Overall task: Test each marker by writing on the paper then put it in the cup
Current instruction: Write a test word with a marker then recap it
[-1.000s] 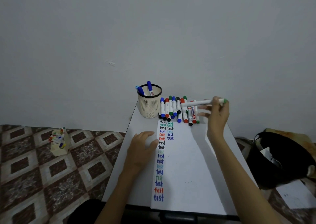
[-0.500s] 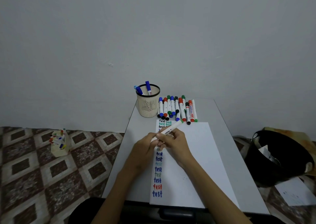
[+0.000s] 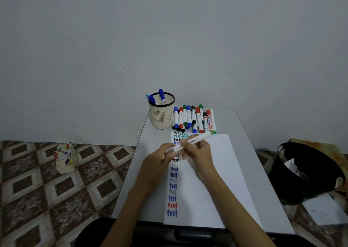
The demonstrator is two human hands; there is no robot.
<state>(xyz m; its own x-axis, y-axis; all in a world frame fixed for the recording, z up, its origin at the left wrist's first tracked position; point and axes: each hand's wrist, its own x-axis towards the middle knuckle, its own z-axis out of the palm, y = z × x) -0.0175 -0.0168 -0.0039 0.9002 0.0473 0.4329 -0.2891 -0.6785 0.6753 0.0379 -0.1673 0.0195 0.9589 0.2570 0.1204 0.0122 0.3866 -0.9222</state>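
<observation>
- Right hand [image 3: 197,152] grips the marker [image 3: 199,138] mid-barrel; left hand [image 3: 158,163] pinches its near end — likely the cap.
- The marker hangs tilted over the paper [image 3: 216,171], with the cup [image 3: 162,114] beyond.
- Light, stiff, smooth plastic — probably best held by the barrel, cap pulled straight.

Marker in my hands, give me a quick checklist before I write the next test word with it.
1. Grip on marker: ok, right hand holds the barrel, left hand pinches its near end.
2. Cap off: cannot tell, the left hand hides that end.
3. Blank space on paper: ok, right of the test columns.
4. Cup has room: ok, only two blue markers inside.
</observation>
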